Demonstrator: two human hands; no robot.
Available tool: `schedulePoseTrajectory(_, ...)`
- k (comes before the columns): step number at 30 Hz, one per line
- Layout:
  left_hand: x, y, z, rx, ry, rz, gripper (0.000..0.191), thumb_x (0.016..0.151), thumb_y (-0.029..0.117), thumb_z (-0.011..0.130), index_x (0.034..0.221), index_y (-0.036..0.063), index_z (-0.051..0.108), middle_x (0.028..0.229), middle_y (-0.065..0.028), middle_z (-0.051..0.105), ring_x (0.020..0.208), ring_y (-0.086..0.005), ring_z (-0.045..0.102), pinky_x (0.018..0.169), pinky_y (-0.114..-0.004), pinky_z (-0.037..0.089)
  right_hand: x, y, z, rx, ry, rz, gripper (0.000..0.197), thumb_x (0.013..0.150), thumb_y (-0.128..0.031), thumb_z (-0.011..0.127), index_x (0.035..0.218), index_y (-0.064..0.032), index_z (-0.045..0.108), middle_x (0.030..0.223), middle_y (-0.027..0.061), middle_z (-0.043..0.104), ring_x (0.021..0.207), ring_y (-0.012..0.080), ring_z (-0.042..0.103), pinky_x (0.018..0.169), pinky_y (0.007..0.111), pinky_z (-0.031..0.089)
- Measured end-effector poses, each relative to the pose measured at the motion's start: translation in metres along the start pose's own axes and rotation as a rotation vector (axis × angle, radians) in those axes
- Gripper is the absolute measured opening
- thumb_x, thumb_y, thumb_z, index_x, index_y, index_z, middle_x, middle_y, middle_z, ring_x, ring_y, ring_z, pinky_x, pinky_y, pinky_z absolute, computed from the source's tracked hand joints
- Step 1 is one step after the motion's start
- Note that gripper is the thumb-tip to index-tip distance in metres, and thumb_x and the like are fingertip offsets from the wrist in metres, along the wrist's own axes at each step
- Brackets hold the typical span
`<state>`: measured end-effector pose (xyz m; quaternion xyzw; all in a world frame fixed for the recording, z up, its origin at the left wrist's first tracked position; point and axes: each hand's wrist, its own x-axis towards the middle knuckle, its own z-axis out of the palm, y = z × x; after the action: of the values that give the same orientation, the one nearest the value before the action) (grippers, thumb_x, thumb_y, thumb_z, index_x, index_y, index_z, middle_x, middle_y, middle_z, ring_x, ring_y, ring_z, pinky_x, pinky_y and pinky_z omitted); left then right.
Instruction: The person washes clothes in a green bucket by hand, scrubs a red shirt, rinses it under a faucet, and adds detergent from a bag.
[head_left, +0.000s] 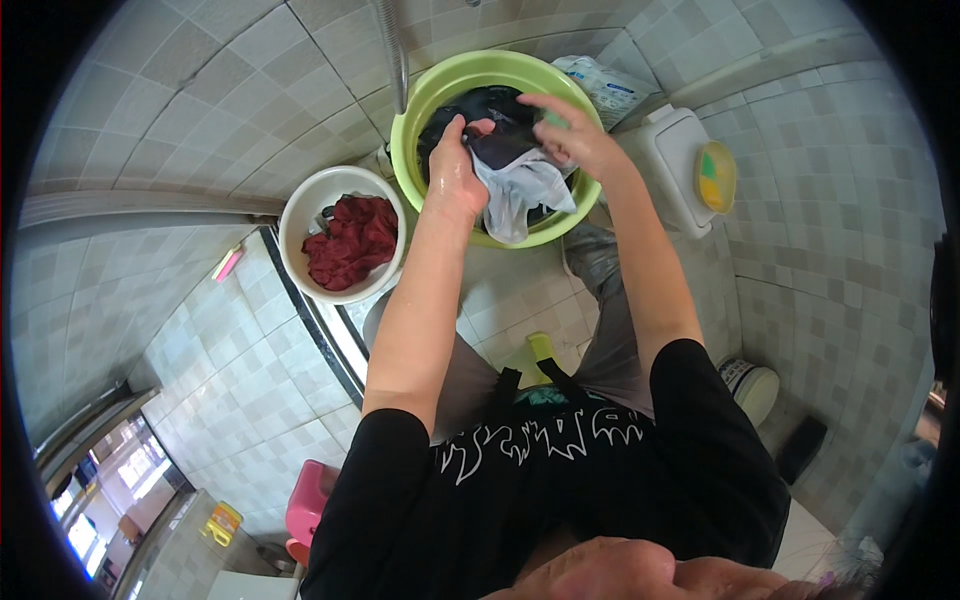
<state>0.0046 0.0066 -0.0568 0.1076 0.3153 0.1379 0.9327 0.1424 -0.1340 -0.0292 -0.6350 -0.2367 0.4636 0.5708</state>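
Observation:
A wet white-and-dark garment (517, 187) is held up by my left hand (456, 172), its white part hanging toward the near rim. Beneath it stands a lime-green plastic basin (495, 61) with dark wet clothes (491, 101) inside. My right hand (581, 142) is over the basin's right side, blurred, index finger stretched out. Between its fingers shows a small pale green piece (553, 118), too blurred to name surely. The right fingers are close to the garment's right edge; whether they touch it I cannot tell.
Left of the basin, a white bucket (291, 247) holds dark red cloth (352, 244). A metal shower hose (391, 52) hangs behind. To the right are a plastic bag (604, 86) and a lidded white bin (675, 161) bearing a yellow-green soap dish (721, 154). A pink stool (309, 499) stands lower left.

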Motion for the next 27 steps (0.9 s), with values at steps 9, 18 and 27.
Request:
schedulePoseTrajectory(9,-0.019,0.001,0.018,0.08,0.101,-0.034,0.037,0.085,0.041,0.06,0.073,0.0063,0.058,0.074,-0.006,0.058,0.072,-0.0214,0.057,0.068,-0.036,0.049,-0.007,0.013,0.012,-0.238,0.202,-0.044,0.022,0.092,-0.026,0.053,0.092,-0.0045,0.057,0.075,0.0014,0.054,0.068,0.0125,0.052,0.059,0.029,0.044)
schedulePoseTrajectory(18,0.02,-0.007,-0.049,0.065,-0.679,-0.285,0.042,0.092,0.042,0.046,0.114,0.0074,0.057,0.098,-0.0093,0.061,0.096,-0.0232,0.058,0.083,-0.038,0.046,-0.025,-0.009,0.127,-1.015,0.131,-0.458,0.018,0.081,-0.02,0.057,0.089,-0.0042,0.059,0.09,0.0155,0.06,0.086,0.0308,0.059,0.075,0.039,0.047)
schedulePoseTrajectory(27,-0.001,-0.021,-0.027,-0.143,-0.474,-0.065,0.028,0.094,0.034,0.046,0.11,0.0121,0.053,0.103,-0.0066,0.06,0.096,-0.0206,0.058,0.08,-0.036,0.049,-0.003,-0.01,0.125,-1.171,0.633,-0.917,0.022,0.083,-0.021,0.049,0.097,-0.0064,0.06,0.096,0.014,0.063,0.098,0.0311,0.057,0.088,0.052,0.04)
